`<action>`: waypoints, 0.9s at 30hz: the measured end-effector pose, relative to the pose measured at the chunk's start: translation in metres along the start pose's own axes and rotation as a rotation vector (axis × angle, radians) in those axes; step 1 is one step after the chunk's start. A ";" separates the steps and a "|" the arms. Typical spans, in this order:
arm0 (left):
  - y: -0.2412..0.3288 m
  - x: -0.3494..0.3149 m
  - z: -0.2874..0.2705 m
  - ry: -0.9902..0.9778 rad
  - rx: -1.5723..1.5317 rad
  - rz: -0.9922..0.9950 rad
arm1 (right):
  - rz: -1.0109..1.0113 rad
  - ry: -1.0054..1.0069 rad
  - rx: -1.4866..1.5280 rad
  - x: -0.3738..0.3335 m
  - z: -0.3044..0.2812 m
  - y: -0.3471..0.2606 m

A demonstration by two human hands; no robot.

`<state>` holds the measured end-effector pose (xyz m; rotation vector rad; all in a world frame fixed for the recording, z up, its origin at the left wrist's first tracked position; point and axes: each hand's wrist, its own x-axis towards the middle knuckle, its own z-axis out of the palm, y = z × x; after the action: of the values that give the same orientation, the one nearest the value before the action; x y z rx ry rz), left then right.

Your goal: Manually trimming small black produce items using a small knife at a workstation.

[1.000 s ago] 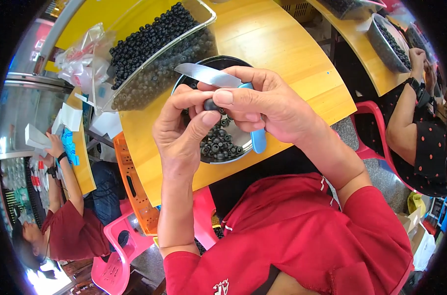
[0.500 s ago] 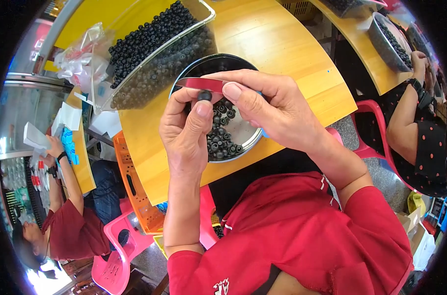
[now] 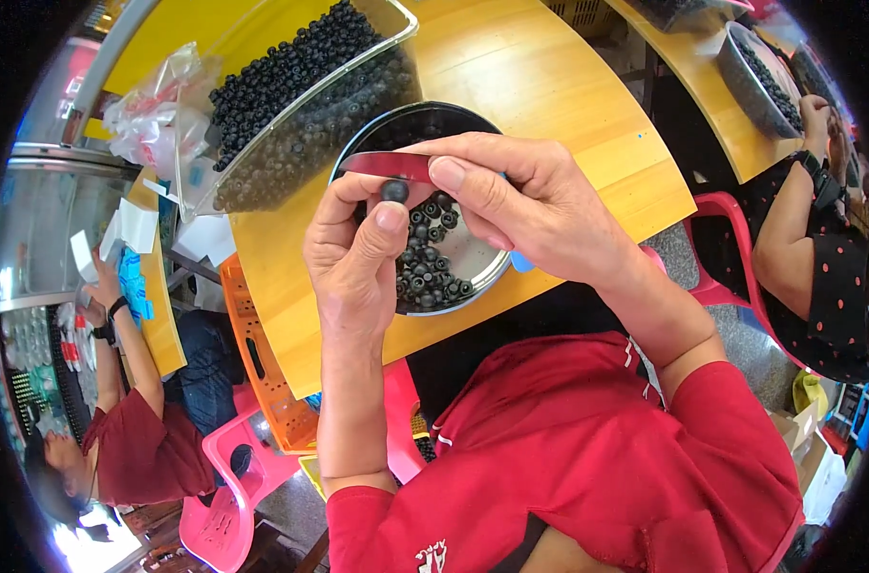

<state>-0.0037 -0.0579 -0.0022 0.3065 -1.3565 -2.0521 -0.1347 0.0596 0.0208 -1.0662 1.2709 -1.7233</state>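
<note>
My left hand (image 3: 344, 263) pinches a small black round part (image 3: 394, 191) between thumb and fingers. In my right hand (image 3: 540, 205) is a knife with a shiny, red-tinted blade (image 3: 387, 166), gripped between thumb and forefinger. The blade lies just above the black part and reaches over to the left fingers; whether it touches the part I cannot tell. Both hands are over a round metal bowl (image 3: 497, 279). Several black ring-shaped parts (image 3: 430, 272) lie in it, partly covered by the hands.
A clear plastic bin (image 3: 408, 36) heaped with black parts (image 3: 291, 81) stands at the back left of the wooden table (image 3: 549, 72), beside crumpled clear bags (image 3: 158, 119). An orange crate (image 3: 253, 358) is below the table's left edge. Co-workers sit at left and right, near pink chairs (image 3: 226, 520).
The left hand has shifted slightly left, and the black part shows more of its round side below the blade. The right hand still holds the knife almost in place.
</note>
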 end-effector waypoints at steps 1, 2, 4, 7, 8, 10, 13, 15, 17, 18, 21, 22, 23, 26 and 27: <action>-0.001 0.001 -0.001 0.006 -0.023 -0.019 | 0.002 -0.001 -0.006 0.001 0.000 0.001; -0.001 0.003 -0.001 0.008 -0.025 -0.022 | 0.006 0.000 -0.006 0.001 -0.002 0.001; 0.005 0.007 0.003 -0.005 -0.262 -0.094 | -0.031 0.076 0.138 0.002 -0.007 -0.002; 0.015 0.016 -0.005 0.003 -0.232 -0.212 | -0.040 0.156 0.091 0.004 -0.022 -0.005; 0.017 0.020 -0.009 -0.020 -0.168 -0.288 | -0.050 0.206 0.065 0.004 -0.027 -0.007; 0.014 0.029 -0.005 -0.043 0.068 -0.342 | -0.049 0.210 0.062 0.004 -0.035 -0.011; 0.000 0.037 0.012 -0.270 0.617 -0.320 | -0.097 0.266 0.048 0.003 -0.039 -0.010; -0.011 0.042 0.014 -0.479 1.072 -0.167 | -0.101 0.257 0.044 0.003 -0.039 -0.008; -0.021 0.043 0.021 -0.597 1.334 0.009 | -0.108 0.249 0.040 0.002 -0.039 -0.007; -0.025 0.045 0.022 -0.594 1.336 0.009 | -0.114 0.246 0.053 0.001 -0.038 -0.007; -0.031 0.049 0.025 -0.793 1.564 0.175 | -0.115 0.241 0.066 0.000 -0.039 -0.007; -0.030 0.049 0.025 -0.795 1.565 0.176 | -0.109 0.243 0.065 0.000 -0.040 -0.007; -0.027 0.048 0.025 -0.745 1.546 0.138 | -0.111 0.245 0.066 0.000 -0.041 -0.008; -0.016 0.045 0.023 -0.599 1.267 0.109 | -0.100 0.243 0.040 -0.001 -0.044 -0.007; -0.010 0.043 0.020 -0.490 1.010 0.108 | -0.046 0.229 0.022 -0.001 -0.045 -0.005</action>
<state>-0.0510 -0.0678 0.0046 0.1331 -2.5830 -1.2269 -0.1761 0.0779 0.0180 -0.9114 1.3722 -1.9337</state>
